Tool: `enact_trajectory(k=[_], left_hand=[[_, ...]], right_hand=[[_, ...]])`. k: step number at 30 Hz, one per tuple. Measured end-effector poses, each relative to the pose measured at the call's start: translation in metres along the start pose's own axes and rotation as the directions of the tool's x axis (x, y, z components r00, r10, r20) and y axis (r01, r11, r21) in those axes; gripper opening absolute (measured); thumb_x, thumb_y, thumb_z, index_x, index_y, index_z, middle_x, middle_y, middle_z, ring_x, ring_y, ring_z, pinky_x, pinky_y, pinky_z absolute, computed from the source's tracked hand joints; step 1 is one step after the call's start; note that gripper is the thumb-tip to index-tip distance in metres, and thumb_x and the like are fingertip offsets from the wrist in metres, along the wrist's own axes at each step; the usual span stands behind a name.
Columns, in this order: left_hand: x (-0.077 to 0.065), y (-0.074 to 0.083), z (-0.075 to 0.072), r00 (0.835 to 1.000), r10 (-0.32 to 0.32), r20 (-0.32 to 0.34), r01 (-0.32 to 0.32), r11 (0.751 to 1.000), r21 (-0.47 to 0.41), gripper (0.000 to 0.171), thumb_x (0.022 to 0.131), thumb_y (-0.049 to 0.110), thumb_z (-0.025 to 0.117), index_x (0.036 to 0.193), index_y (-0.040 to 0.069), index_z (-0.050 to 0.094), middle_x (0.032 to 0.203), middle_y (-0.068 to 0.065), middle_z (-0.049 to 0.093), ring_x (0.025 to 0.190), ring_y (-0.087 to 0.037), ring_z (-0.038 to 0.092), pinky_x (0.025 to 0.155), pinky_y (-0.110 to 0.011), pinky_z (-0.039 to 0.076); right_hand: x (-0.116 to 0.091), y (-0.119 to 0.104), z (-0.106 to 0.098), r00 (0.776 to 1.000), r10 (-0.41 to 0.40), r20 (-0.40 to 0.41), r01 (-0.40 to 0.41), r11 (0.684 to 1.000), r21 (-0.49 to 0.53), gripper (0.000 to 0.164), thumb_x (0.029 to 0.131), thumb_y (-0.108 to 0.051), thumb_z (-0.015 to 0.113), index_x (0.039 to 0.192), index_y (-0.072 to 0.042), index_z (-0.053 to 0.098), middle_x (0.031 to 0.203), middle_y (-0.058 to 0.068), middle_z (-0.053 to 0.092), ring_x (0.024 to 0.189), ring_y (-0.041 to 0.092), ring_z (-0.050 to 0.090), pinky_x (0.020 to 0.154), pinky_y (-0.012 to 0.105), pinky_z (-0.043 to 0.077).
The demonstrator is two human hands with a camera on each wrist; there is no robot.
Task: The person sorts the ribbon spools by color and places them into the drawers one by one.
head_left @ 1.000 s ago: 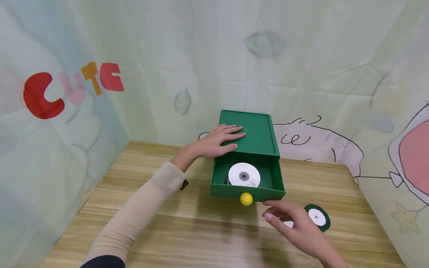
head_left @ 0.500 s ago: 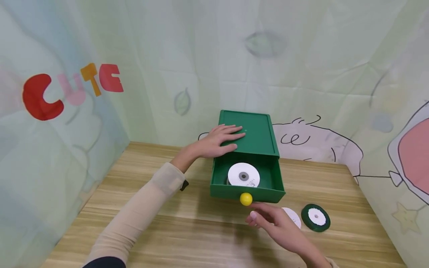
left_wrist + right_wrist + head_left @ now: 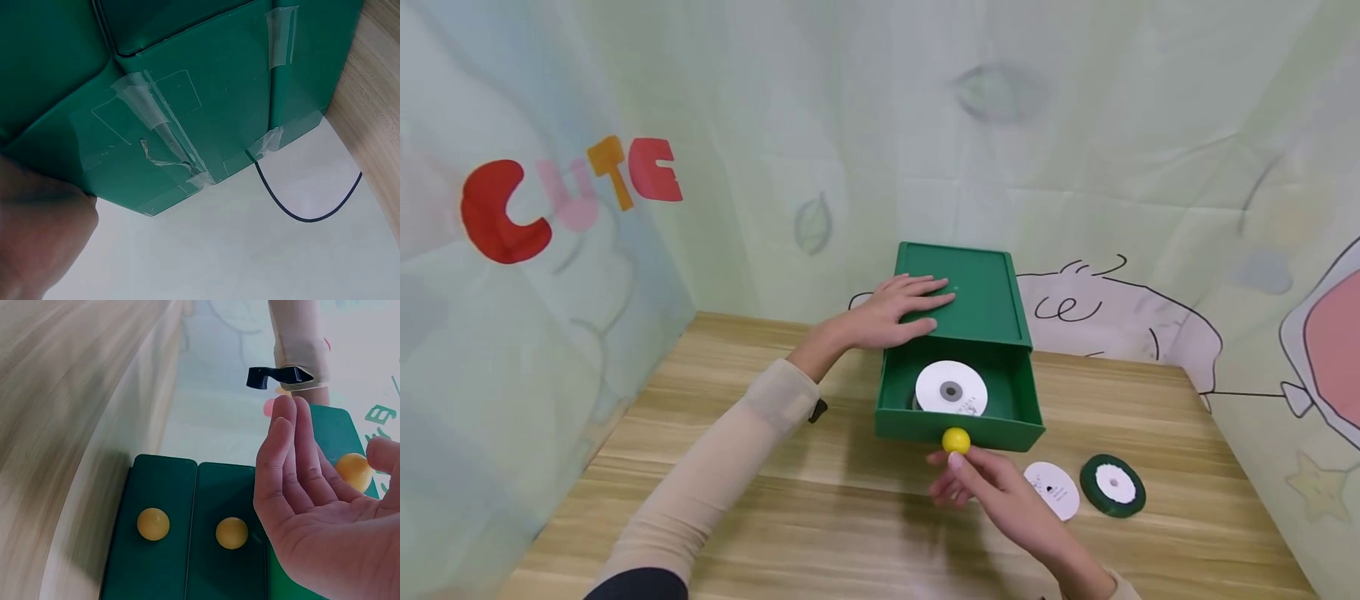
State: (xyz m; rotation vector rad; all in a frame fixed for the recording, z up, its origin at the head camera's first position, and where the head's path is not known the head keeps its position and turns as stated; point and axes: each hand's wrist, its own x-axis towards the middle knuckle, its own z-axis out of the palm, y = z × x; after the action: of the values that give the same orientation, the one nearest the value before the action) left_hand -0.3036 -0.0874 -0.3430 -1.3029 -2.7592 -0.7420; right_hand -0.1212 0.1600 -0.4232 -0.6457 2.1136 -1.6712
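My left hand (image 3: 898,312) rests spread on top of a green drawer cabinet (image 3: 988,292). In the left wrist view part of this hand (image 3: 37,231) shows beside the cabinet's taped side. The top drawer (image 3: 910,423) is pulled out. In it lies a spool with a white disc face (image 3: 951,390), its lower edge hidden by the drawer front. My right hand (image 3: 1007,504) is at the drawer's round yellow knob (image 3: 956,441), thumb and index finger just below it. In the right wrist view its fingers are nearly straight, with the knob (image 3: 354,472) between thumb and fingers.
Right of the cabinet, a white disc (image 3: 1052,490) and a dark green ribbon spool (image 3: 1112,486) lie on the wooden table (image 3: 760,517). Lower drawers with yellow knobs (image 3: 153,524) show in the right wrist view. A printed curtain (image 3: 880,167) hangs close behind.
My right hand has moved left from the drawer's right corner to the yellow knob, uncovering the white disc on the table. My left hand stays on the cabinet, and the drawer remains out.
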Motion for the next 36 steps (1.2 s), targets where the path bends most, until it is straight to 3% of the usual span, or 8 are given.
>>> enact_trajectory(k=[11,22,29,36], left_hand=[[0.0005,-0.0001,0.0,1.0,-0.006,0.002,0.006,1.0,-0.005,0.057,0.109,0.033,0.052,0.162,0.013,0.045,0.173,-0.01,0.032,0.163,-0.031,0.02,0.133,-0.051,0.003],[0.0004,-0.0011,0.0004,1.0,-0.006,0.009,0.007,1.0,-0.003,0.057,0.11,0.033,0.051,0.163,0.013,0.044,0.174,-0.011,0.031,0.164,-0.031,0.019,0.133,-0.051,0.003],[-0.0003,-0.0022,0.0,1.0,-0.012,0.0,0.012,1.0,-0.007,0.057,0.11,0.033,0.052,0.163,0.013,0.045,0.173,-0.011,0.032,0.164,-0.032,0.019,0.133,-0.052,0.003],[0.0003,-0.0013,0.0001,1.0,-0.01,0.007,0.011,1.0,-0.019,0.057,0.11,0.033,0.052,0.163,0.013,0.044,0.174,-0.011,0.031,0.164,-0.032,0.018,0.133,-0.052,0.003]], right_hand=[[-0.0001,-0.0033,-0.0013,0.998,0.025,-0.05,-0.025,1.0,0.007,0.044,0.117,-0.028,0.041,0.132,0.006,0.065,0.115,0.021,0.073,0.103,0.025,0.071,0.084,0.031,0.061],[0.0019,-0.005,-0.0014,0.998,0.014,-0.064,-0.012,0.999,0.03,0.045,0.117,-0.028,0.039,0.129,0.007,0.066,0.111,0.022,0.074,0.098,0.019,0.071,0.084,0.031,0.061],[0.0048,-0.0053,0.0002,0.998,-0.013,-0.069,0.014,1.0,0.023,0.043,0.117,-0.026,0.04,0.127,0.006,0.067,0.11,0.022,0.074,0.1,0.027,0.072,0.085,0.032,0.061],[0.0079,-0.0043,0.0,0.996,-0.015,-0.085,0.017,1.0,0.015,0.044,0.118,-0.027,0.039,0.126,0.005,0.067,0.109,0.02,0.074,0.098,0.021,0.072,0.085,0.032,0.061]])
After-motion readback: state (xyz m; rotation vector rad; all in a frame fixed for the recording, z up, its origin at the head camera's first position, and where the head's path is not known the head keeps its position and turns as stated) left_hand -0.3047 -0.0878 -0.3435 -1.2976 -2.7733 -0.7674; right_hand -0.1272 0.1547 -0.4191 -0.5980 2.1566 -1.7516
